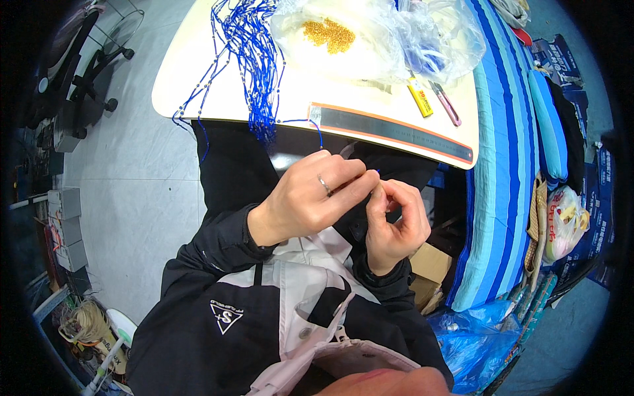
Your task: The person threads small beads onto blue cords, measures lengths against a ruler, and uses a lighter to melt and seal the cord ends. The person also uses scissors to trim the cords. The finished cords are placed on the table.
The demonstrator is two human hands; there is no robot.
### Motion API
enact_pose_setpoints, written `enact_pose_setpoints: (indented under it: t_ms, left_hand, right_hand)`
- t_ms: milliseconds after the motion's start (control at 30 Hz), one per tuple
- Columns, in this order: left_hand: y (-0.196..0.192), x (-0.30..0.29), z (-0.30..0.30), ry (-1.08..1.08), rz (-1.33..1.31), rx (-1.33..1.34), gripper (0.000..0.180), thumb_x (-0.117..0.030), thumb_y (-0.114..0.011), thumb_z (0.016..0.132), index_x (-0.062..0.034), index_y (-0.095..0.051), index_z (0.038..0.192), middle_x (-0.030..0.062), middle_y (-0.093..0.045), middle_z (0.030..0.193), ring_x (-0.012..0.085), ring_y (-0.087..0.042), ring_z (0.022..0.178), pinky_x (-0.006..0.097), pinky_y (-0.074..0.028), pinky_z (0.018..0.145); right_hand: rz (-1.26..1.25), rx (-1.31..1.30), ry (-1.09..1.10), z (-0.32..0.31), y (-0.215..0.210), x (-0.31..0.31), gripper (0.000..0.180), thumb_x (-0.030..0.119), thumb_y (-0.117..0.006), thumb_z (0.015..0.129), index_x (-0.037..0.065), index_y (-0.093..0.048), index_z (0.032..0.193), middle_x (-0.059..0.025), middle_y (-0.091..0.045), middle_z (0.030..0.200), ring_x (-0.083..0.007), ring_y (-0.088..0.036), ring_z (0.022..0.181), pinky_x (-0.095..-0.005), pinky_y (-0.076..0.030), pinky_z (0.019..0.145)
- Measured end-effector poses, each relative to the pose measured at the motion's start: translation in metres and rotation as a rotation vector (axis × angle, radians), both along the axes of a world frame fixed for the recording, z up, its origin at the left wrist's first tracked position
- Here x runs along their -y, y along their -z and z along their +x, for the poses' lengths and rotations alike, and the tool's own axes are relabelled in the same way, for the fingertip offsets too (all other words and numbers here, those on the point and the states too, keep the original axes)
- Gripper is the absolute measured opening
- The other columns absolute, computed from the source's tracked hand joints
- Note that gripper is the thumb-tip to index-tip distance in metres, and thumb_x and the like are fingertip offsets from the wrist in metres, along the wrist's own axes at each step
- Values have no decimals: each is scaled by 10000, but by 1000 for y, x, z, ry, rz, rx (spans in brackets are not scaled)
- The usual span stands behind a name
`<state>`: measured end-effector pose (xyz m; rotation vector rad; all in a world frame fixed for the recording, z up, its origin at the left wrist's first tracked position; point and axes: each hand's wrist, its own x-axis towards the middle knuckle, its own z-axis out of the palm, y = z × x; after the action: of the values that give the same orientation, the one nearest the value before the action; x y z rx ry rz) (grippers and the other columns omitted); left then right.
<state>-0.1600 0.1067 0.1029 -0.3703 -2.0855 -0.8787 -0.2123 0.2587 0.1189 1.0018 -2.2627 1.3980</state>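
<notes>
Head view: left hand & right hand both pinched shut on thin blue cord over lap, just below cream desk. Prob. threading/knotting step; next needs steady tension w/ fine fingertip grip.

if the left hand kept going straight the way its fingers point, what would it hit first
Most likely the right hand: the left hand points rightward, its fingertips already meeting the right fingers around a thin blue cord. Depth is hard to judge.
</notes>
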Motion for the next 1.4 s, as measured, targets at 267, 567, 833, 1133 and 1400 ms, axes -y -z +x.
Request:
enact_pose_setpoints:
  t_ms: [267, 567, 833, 1133, 1400]
  left_hand:
    - [-1, -12, -2, 65, 428, 233, 105, 28, -648, 840, 34, -625, 942, 126, -597, 876, 146, -593, 644, 251, -482, 554]
    - [0, -1, 0, -33, 50, 45, 333, 66, -708, 696, 16, -673, 1023, 122, -593, 925, 202, -611, 693, 274, -493, 579]
    - [-3, -14, 0, 33, 440, 236, 135, 58, -638, 783, 35, -610, 914, 137, -587, 861, 274, -607, 712, 320, -493, 612]
    - [-3, -9, 1, 32, 331, 179, 255, 68, -673, 758, -8, -642, 999, 124, -599, 912, 255, -616, 719, 304, -501, 610]
    - [-1, -13, -3, 49, 565, 229, 101, 82, -640, 774, 27, -599, 848, 109, -565, 815, 210, -557, 650, 275, -440, 558]
  right_hand:
    - [1, 5, -1, 1, 1, 1, 138, -58, -693, 781, -11, -650, 903, -101, -649, 822, -111, -548, 587, -231, -455, 533]
    - [-9, -7, 10, 1, 1, 1, 154, -76, -695, 763, -15, -647, 896, -97, -645, 811, -108, -541, 583, -225, -449, 532]
    - [-11, 8, 3, 2, 0, 2, 154, -77, -699, 759, -14, -649, 890, -98, -645, 815, -109, -540, 578, -226, -449, 530]
    - [-13, -12, 6, 1, 2, 1, 148, -64, -695, 767, -10, -645, 896, -98, -646, 816, -111, -545, 577, -225, -448, 528]
    - [-1, 15, -6, 3, -1, 1, 138, -63, -695, 779, -11, -654, 900, -95, -653, 821, -106, -559, 594, -221, -452, 534]
